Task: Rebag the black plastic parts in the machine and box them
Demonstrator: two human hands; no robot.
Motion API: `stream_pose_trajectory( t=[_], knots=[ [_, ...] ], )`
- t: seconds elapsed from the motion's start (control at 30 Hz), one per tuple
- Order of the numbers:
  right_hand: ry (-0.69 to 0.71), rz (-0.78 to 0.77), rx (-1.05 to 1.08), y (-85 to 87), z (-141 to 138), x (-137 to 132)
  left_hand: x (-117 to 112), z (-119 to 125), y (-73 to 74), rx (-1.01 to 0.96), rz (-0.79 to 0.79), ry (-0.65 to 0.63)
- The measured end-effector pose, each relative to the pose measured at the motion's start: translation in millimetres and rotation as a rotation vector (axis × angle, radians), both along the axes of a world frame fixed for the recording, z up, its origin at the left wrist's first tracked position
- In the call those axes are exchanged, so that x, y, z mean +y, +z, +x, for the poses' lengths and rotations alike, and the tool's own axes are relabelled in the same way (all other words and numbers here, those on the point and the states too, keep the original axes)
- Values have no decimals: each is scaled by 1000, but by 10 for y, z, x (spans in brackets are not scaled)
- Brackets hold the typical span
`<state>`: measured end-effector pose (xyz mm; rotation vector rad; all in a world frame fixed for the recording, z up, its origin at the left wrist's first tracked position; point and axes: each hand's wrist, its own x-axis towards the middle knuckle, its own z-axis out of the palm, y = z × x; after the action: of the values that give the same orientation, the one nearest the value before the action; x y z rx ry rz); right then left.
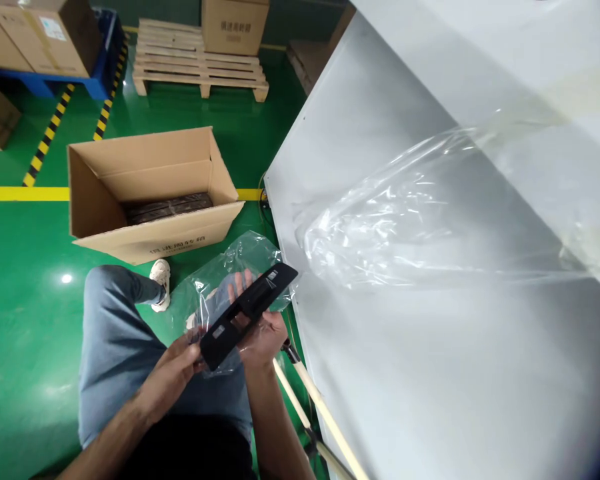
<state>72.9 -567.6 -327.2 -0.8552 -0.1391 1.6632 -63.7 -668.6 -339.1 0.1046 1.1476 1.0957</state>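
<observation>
A long black plastic panel point(249, 315) with cut-out openings and small white labels lies across both my hands above my lap. My left hand point(174, 369) pinches its near lower end. Under the panel's middle sits my right hand point(261, 333), fingers curled up around it. A clear plastic bag point(215, 280) hangs crumpled behind the panel, over my knee.
A white table point(430, 367) fills the right side, with a large clear plastic sheet point(430, 213) on it. An open cardboard box point(150, 193) holding dark parts stands on the green floor ahead. A wooden pallet point(195, 60), more boxes and a blue pallet stand farther back.
</observation>
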Motion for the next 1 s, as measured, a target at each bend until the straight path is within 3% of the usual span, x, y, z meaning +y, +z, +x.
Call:
stream_pose_trajectory(
  t=[0.13,0.33,0.43,0.63,0.73,0.9,1.0],
  knots=[
    [-13,-5,-18,-5,2,-7,111,20,70,15,-75,-18],
    [33,-27,-70,41,114,52,184,-39,171,320,-47,-13],
    [14,-36,-35,31,160,79,245,-95,242,363,-22,-17],
    [-18,-54,4,6,224,88,406,-302,295,181,-123,-46],
    [-48,-29,10,10,241,92,384,-355,247,84,-82,-4],
    [-66,5,-29,-21,164,70,189,-128,121,-146,-41,10],
    [-41,20,-42,-64,87,25,159,66,105,-159,-53,-4]
  ],
)
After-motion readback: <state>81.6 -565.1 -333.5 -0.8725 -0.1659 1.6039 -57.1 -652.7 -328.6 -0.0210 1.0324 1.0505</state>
